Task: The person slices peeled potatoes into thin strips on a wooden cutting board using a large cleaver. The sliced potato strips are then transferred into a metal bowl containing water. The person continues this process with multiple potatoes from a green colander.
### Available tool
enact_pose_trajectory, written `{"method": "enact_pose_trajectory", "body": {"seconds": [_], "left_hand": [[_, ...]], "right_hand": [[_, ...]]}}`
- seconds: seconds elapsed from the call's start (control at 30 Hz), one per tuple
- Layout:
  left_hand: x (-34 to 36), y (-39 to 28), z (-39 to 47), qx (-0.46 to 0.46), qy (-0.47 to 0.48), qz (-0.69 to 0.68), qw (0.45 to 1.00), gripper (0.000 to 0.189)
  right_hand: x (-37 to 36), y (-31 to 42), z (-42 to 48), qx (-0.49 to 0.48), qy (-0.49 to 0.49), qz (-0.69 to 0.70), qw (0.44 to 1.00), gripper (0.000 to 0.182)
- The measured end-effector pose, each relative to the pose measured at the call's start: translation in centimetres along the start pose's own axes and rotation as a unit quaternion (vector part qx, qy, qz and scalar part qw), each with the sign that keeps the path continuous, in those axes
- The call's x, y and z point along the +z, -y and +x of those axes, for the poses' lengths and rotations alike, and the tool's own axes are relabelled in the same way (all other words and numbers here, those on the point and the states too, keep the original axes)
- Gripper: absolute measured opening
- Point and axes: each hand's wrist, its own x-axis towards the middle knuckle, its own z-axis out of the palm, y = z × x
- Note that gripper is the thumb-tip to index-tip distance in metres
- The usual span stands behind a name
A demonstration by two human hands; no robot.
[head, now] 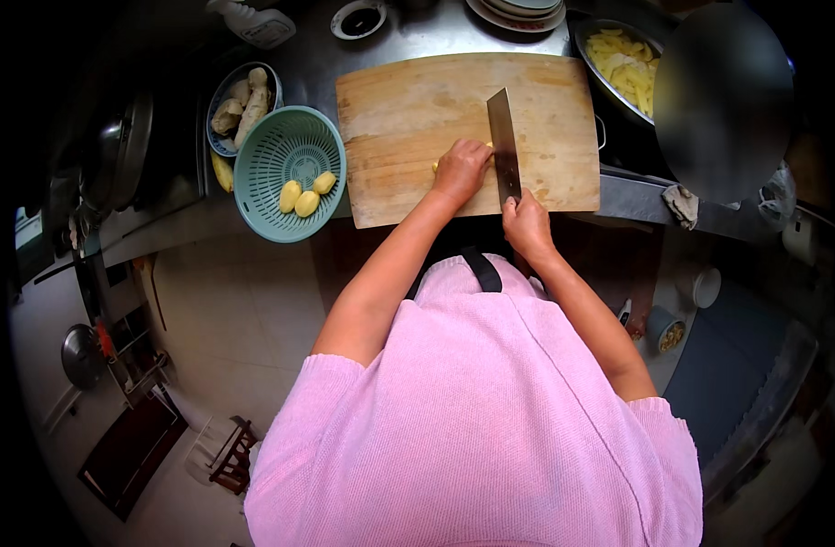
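My right hand point(529, 223) grips the handle of a cleaver point(505, 143), whose broad blade stands over a wooden cutting board point(404, 96). Beside the blade, my left hand point(462, 167) presses with bent fingers on a yellow piece of food point(436, 166), mostly hidden beneath it; it looks like peeled potato. To the left, a green plastic colander point(253, 198) holds three peeled potatoes point(307, 203). At the upper right, a metal bowl point(595, 72) contains many cut yellow pieces point(622, 65).
Left of the board, a bowl point(212, 130) of ginger-like roots point(253, 106) touches the colander. Behind the board stand a small dish point(337, 20) of dark liquid, stacked plates point(527, 24) and a white spray bottle point(264, 27). A cloth point(682, 205) lies at the counter's right edge.
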Motion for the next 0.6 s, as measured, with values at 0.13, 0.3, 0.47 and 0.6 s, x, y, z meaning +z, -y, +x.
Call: {"method": "enact_pose_trajectory", "body": {"seconds": [0.13,0.3,0.47,0.6], "left_hand": [[0.4,0.3,-0.1,0.001,-0.007,-0.012,1.0,0.011],[0.4,0.2,0.0,0.005,0.003,-0.009,1.0,0.012],[0.3,0.7,0.5,-0.107,-0.04,-0.049,0.992,0.017],[-1.9,0.8,2.2,-0.376,-0.052,-0.486,0.787,0.038]], "right_hand": [[0.4,0.7,-0.1,-0.022,-0.014,-0.043,0.999,0.022],[1.9,0.5,2.4,-0.043,-0.051,-0.04,0.997,0.022],[0.5,-0.9,2.8,-0.04,-0.024,0.099,0.994,0.023],[-2.4,1.7,1.1,0.004,0.08,0.265,0.961,0.024]]}}
